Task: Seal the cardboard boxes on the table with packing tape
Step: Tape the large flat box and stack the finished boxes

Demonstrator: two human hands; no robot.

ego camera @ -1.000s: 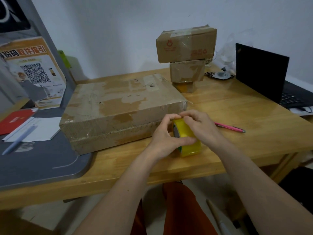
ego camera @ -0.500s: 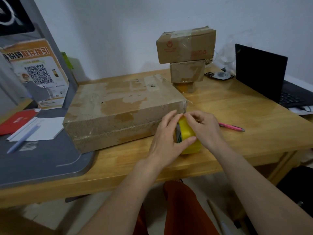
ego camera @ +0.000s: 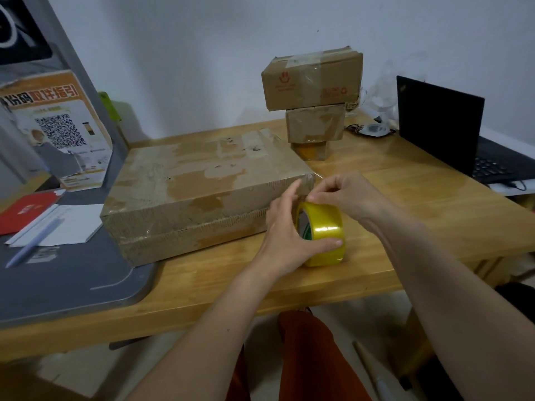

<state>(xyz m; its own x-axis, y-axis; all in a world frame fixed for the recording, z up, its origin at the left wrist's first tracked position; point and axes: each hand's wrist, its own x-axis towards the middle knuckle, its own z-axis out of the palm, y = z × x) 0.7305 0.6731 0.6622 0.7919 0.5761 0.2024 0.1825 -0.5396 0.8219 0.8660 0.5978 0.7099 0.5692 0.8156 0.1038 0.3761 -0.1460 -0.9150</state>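
Note:
A large flat cardboard box point(ego camera: 202, 180) lies on the wooden table point(ego camera: 405, 204), patched with old tape. A yellow tape roll point(ego camera: 324, 230) stands on edge just in front of the box's right corner. My left hand point(ego camera: 286, 227) grips the roll, thumb across its front face. My right hand point(ego camera: 344, 192) pinches at the top of the roll where the tape end lies, near the box corner. Behind, three smaller taped boxes point(ego camera: 312, 79) are stacked in a tower.
A black laptop point(ego camera: 443, 125) sits open at the right. A grey board point(ego camera: 66, 273) overhangs the table's left front, carrying papers, a pen point(ego camera: 31, 244) and a red card. A QR-code sign point(ego camera: 58, 131) leans at the left. A small white object point(ego camera: 373, 129) lies behind the tower.
My right hand has lifted from covering the roll to pinching at its top edge. My left hand's fingers straightened upward while its thumb stays on the roll.

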